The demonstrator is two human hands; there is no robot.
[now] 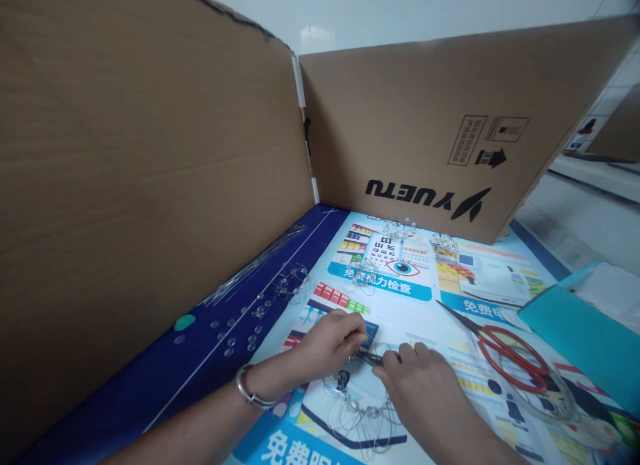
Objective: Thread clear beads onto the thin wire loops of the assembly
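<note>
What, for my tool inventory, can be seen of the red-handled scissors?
The scissors have two red loop handles, plastic-coated by their look, and dark, pointed, seemingly metal blades that look closed. They lie on the printed sheet, right of the right hand, tips pointing away and leftward. The handles overlap a clear coil; no hand touches them.

The counter [200, 355] has blue and printed poster covering. Cardboard panels stand upright: one [150, 152] at nine to eleven o'clock, another [380, 118], lettered YUETU, at twelve to one. Behind is a pale wall [400, 12], with soft shine at twelve.
</note>
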